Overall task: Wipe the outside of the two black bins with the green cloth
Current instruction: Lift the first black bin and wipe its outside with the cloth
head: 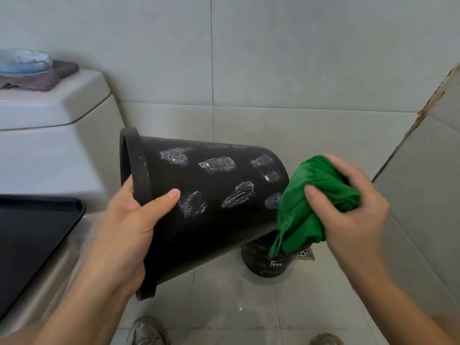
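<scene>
Now the left hand [124, 227] grips the tilted bin [211, 195] by its rim, and the right hand [348, 207] holds the cloth [311, 202] bunched against its base.

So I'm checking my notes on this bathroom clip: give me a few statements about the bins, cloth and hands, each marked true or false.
1. The left hand grips the tilted black bin at its rim. True.
2. The right hand holds a blue sponge. False: it grips the green cloth.
3. White smears mark the held bin's side. True.
4. The second black bin sits on the toilet tank. False: it stands on the tiled floor.
5. The held bin stands upright. False: it is tipped sideways.
</scene>
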